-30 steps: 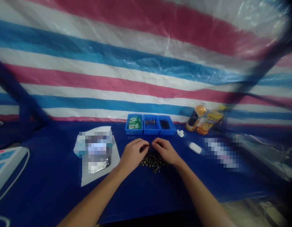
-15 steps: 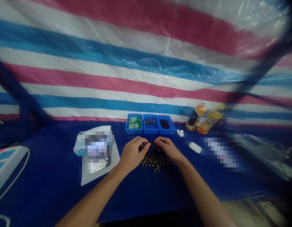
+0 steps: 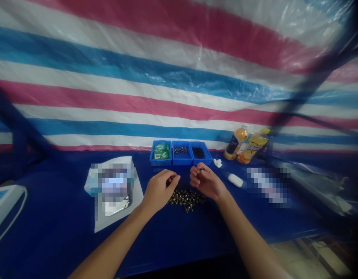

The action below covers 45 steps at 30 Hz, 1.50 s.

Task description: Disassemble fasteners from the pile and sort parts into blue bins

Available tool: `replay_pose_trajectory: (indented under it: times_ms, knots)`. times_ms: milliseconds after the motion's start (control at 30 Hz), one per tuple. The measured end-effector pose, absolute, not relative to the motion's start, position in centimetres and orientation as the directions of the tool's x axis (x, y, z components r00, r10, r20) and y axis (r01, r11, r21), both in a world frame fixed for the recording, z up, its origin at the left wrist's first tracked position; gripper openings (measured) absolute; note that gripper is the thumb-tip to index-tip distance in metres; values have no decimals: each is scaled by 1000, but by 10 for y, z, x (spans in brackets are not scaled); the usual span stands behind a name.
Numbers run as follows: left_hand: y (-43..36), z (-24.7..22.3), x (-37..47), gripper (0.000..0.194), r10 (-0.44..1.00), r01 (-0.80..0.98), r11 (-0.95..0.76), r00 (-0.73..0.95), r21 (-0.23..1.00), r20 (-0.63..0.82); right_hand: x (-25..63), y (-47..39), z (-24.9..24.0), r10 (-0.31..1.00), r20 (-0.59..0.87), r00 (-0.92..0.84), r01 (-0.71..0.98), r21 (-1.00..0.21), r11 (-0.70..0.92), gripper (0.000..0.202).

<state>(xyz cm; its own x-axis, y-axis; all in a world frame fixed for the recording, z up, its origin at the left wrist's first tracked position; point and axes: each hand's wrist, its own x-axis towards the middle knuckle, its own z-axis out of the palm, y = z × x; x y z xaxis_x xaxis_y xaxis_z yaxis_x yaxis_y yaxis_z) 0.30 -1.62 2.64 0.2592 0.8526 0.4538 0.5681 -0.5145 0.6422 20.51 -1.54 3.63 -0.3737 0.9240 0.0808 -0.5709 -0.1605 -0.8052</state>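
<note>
My left hand (image 3: 159, 189) hovers just left of and above a pile of small brass-and-dark metal pieces (image 3: 188, 199) on the blue table. Its thumb and fingers are pinched together; whatever lies between them is too small to make out. My right hand (image 3: 209, 181) is turned with the palm partly up, behind the pile's right side, its fingers curled. A tiny dark piece (image 3: 202, 169) shows at its thumb and fingertips, too small to name. Beyond the hands stand three blue bins: one with green packets (image 3: 161, 150), one with small metal pieces (image 3: 180, 150), one with black bits (image 3: 198, 153).
Right of the bins are a crumpled tissue (image 3: 217, 162), a white rounded case (image 3: 235, 180) and two drink bottles (image 3: 236, 144). On the left lie a white sheet (image 3: 136, 188) with a blurred item and a power strip (image 3: 7, 203). A striped tarp (image 3: 138, 104) hangs behind.
My right hand has rolled from palm down to palm partly up, showing its curled fingers. My left hand keeps its pinch. The whole view has shifted slightly.
</note>
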Motion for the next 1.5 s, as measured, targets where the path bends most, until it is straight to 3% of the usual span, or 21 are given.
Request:
replay_pose_trajectory:
  times_ms: [100, 267, 400, 567, 733, 833, 1033, 1233, 1400, 1500]
  knots:
    - [-16, 26, 3, 23, 851, 574, -518, 270, 634, 450, 205, -12, 32, 926, 29, -376, -486, -857, -170, 21]
    - [-17, 26, 3, 23, 858, 576, -509, 277, 640, 433, 206, 1, 17, 930, -228, -290, -92, -960, -264, 24]
    - [-16, 25, 2, 22, 863, 590, -501, 282, 633, 420, 211, 8, 8, 948, -282, -147, -33, -957, -289, 28]
    - [-15, 24, 2, 22, 856, 588, -512, 294, 626, 424, 220, 15, 7, 970, -239, 31, -119, -965, -234, 31]
    - [-16, 25, 1, 22, 849, 581, -526, 311, 621, 428, 223, 18, 10, 984, -9, 178, -131, -991, 15, 36]
    - [-16, 25, 1, 20, 850, 584, -523, 308, 621, 427, 223, 19, 6, 983, 44, 181, 22, -999, 41, 43]
    - [-15, 25, 0, 17, 850, 602, -521, 298, 605, 435, 225, 20, -5, 987, 147, 68, 396, -912, 108, 30]
    - [-14, 23, 0, 14, 862, 642, -493, 270, 586, 429, 224, 12, 3, 985, 169, -46, 550, -819, 166, 22]
    - [-14, 23, 0, 13, 865, 638, -491, 271, 594, 423, 216, 3, 12, 968, 248, -25, 684, -702, 198, 39]
    - [-14, 23, 0, 14, 867, 643, -484, 265, 593, 421, 216, -1, 14, 969, 199, -150, 716, -653, 245, 37]
